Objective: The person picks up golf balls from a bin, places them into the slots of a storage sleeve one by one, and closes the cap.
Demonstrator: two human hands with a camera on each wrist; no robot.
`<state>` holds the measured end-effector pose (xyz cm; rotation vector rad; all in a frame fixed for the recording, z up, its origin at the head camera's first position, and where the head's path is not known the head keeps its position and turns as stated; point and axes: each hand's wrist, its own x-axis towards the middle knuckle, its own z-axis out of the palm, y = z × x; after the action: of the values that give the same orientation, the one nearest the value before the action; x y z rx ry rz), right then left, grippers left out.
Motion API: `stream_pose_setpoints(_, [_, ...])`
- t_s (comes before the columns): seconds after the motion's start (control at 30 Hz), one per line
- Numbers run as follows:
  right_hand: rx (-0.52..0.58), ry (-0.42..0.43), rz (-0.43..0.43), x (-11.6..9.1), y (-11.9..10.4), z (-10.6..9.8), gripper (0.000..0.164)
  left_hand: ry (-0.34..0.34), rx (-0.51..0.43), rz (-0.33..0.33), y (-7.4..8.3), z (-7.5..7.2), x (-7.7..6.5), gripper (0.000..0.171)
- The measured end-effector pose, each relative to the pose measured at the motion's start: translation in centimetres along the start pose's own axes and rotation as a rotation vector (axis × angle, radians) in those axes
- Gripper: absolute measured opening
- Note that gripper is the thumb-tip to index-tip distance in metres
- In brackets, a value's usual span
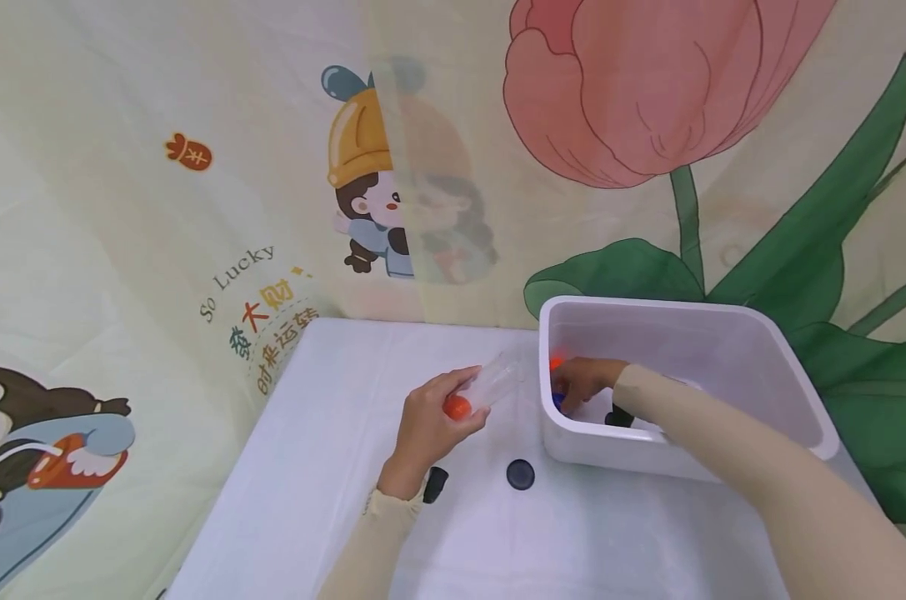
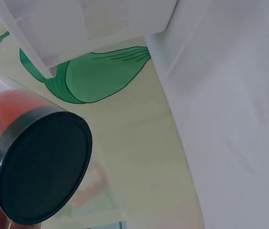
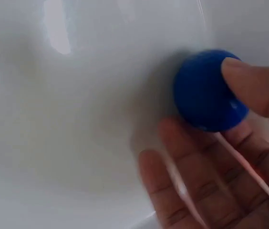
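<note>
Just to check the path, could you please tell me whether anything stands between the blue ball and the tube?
Yes, the bin's left wall: the blue ball is inside, in the right hand; the tube is outside, in the left hand.

“So Lucky” [image 1: 231, 272] printed on the backdrop [image 1: 272, 108], left of and beyond the left hand [image 1: 428, 421], “發大财” [image 1: 254, 316] and “时来运转” [image 1: 287, 337] lettered beneath it, a single character borne farther off by a red pouch print [image 1: 188, 152]

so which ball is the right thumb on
The only blue ball in view, inside the white bin; an orange ball is in the clear tube the left hand holds.
</note>
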<state>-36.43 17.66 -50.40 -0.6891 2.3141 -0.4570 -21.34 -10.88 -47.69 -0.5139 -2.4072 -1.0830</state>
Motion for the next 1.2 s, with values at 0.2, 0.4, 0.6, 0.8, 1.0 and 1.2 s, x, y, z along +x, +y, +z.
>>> stream_pose_setpoints(0.2, [0.002,0.012,-0.011,0.1,-0.1,-0.3,0.02,0.002,-0.012,-0.004,0.2,0.1,0.1,0.05])
stream_pose_setpoints(0.4, [-0.016,-0.032,0.008,-0.1,0.2,0.2,0.02,0.003,-0.018,-0.009,0.3,0.2,-0.2,0.05])
stream_pose_setpoints(0.6, [0.003,-0.026,-0.033,-0.4,0.3,-0.6,0.022,0.007,-0.013,0.006,0.3,0.0,-0.2,0.051])
stream_pose_setpoints(0.8, [0.075,-0.004,-0.122,-1.0,0.0,-2.1,0.025,0.023,-0.004,0.01,0.2,-0.3,-0.2,0.05])
stream_pose_setpoints(1.0, [0.192,0.016,-0.144,-1.9,0.1,-3.3,0.03,0.021,-0.007,0.016,0.2,-0.2,-0.1,0.05])
stream_pose_setpoints(1.2, [0.315,0.017,-0.197,-3.0,0.2,-4.1,0.034,0.02,-0.007,0.018,0.2,-0.1,-0.1,0.05])
